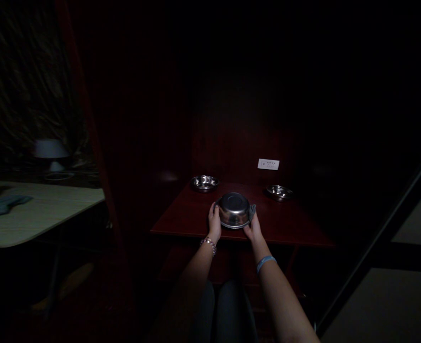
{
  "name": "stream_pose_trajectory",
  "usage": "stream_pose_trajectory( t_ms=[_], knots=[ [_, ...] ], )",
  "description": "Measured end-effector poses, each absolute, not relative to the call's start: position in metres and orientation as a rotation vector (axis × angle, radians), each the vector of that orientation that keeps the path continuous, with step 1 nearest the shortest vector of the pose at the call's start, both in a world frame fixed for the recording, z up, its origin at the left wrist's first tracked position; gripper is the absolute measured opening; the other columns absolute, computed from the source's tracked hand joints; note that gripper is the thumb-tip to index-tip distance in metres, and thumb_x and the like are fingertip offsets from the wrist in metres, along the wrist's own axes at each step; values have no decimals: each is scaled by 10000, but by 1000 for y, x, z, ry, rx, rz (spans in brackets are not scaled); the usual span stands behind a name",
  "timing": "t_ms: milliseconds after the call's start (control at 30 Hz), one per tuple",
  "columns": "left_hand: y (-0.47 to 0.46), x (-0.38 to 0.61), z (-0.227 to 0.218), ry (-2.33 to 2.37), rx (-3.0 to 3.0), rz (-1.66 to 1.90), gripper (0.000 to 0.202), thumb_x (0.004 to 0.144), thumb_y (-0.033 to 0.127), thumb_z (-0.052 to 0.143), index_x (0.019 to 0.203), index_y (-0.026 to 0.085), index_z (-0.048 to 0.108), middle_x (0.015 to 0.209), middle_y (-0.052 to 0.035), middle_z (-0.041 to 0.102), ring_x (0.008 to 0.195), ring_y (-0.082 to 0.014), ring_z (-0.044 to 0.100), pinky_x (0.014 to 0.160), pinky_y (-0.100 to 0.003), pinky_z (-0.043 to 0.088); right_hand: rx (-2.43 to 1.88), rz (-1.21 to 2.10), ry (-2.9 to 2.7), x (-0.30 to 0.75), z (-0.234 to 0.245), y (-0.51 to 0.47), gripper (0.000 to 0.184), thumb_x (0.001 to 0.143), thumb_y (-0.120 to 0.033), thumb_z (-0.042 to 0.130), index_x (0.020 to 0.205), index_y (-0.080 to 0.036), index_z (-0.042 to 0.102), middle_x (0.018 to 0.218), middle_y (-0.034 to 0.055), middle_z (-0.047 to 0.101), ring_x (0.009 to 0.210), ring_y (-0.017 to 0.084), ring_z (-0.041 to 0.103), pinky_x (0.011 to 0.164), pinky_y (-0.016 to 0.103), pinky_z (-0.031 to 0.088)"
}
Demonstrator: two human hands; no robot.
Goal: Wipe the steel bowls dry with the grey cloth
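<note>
A steel bowl (234, 209) is turned upside down near the front edge of a dark red table (296, 228). My left hand (214, 223) grips its left side, fingers curled round the rim. My right hand (254, 227) is at the bowl's right side and presses a small grey cloth (252, 210) against it. A beaded bracelet is on my left wrist and a light blue band on my right wrist.
Two more steel bowls stand upright farther back, one at the left (205, 182) and one at the right (279, 192). A white socket plate (268, 164) is on the dark back wall. A pale table (42, 209) with a lamp (52, 153) stands at the left.
</note>
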State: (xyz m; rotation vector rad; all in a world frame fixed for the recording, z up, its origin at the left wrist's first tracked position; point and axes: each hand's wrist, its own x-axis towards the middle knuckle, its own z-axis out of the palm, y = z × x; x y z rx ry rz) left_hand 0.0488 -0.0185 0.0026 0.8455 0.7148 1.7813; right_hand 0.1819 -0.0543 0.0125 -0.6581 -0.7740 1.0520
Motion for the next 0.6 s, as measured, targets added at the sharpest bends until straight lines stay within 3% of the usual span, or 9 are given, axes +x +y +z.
stream_pose_trajectory(
  t_ms=[600],
  knots=[
    [-23, 49, 7, 717, 834, 1773, 403, 885, 378, 553, 1244, 194, 564, 1344, -103, 576, 1248, -212, 534, 1103, -385, 379, -629, 1038, -787, 182, 12, -53, 430, 910, -537, 405, 1028, -225, 676, 1214, 90, 672, 1149, 260, 622, 999, 490, 491]
  ],
)
